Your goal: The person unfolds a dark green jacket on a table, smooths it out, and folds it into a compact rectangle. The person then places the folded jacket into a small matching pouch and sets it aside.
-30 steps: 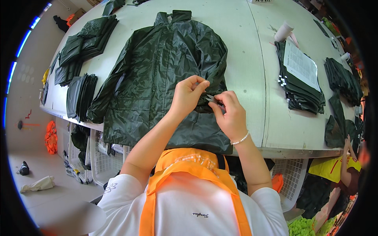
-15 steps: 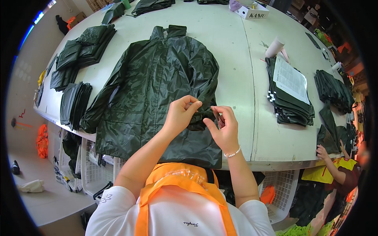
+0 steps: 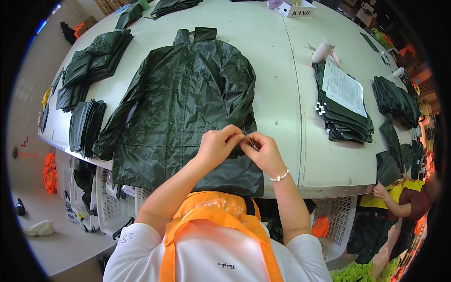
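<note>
A dark green waterproof jacket [image 3: 181,103] lies front up on the table before me, its collar pointing away and its hem at the near edge. Over its lower right part, by the sleeve end, both my hands meet. My left hand [image 3: 219,144] is closed in a pinch; what sits between its fingertips is too small to make out. My right hand [image 3: 264,152] is closed on a small, thin, dark metal tool that looks like thread snips [image 3: 252,141], its tip close to the left fingertips. The sleeve's cuff is mostly hidden behind my hands.
Folded dark garments [image 3: 96,58] lie at the left, with another stack [image 3: 87,127] nearer. At the right, a garment pile [image 3: 345,124] bears a printed sheet [image 3: 344,89] beside a thread cone [image 3: 323,50]. White baskets [image 3: 339,225] stand beneath the table edge. A co-worker's hand [image 3: 381,191] holds dark fabric.
My hands have come together, the right moving left until its fingertips nearly touch the left ones. My view has shifted slightly. The jacket lies as before.
</note>
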Available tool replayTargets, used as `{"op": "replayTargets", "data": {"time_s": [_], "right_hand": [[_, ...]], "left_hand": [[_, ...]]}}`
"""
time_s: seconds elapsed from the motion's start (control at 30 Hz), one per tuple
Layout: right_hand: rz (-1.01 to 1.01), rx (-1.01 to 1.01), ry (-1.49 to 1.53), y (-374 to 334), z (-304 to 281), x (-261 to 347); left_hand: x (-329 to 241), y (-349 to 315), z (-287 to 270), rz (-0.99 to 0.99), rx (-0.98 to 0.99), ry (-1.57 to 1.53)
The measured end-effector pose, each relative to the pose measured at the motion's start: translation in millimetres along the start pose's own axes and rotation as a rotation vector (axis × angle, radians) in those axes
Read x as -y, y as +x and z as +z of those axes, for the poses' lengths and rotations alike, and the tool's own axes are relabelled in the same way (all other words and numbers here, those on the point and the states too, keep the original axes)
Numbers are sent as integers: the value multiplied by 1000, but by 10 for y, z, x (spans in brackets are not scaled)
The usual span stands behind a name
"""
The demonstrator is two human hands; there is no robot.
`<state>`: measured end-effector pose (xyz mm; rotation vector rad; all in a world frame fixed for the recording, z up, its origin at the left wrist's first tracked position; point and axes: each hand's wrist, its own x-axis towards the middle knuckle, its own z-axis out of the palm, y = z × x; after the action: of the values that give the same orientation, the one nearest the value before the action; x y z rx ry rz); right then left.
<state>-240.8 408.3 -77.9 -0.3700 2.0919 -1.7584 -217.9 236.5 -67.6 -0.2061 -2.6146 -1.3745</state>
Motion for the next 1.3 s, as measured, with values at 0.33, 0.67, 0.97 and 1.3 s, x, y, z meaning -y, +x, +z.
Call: {"op": "replayTargets", "data": {"time_s": [0.33, 0.67, 0.97, 1.3], "right_hand": [[24, 48, -36, -216, 91, -231], [-48, 26, -83, -441, 127, -492], [-99, 31, -123, -410, 174, -347], [-130, 61, -225, -344, 156, -295]], "left_hand": [[223, -290, 39, 48, 14, 42], [387, -460, 52, 92, 5, 94], [351, -425, 133, 192, -70, 129], [343, -420, 129, 262, -90, 173]]}}
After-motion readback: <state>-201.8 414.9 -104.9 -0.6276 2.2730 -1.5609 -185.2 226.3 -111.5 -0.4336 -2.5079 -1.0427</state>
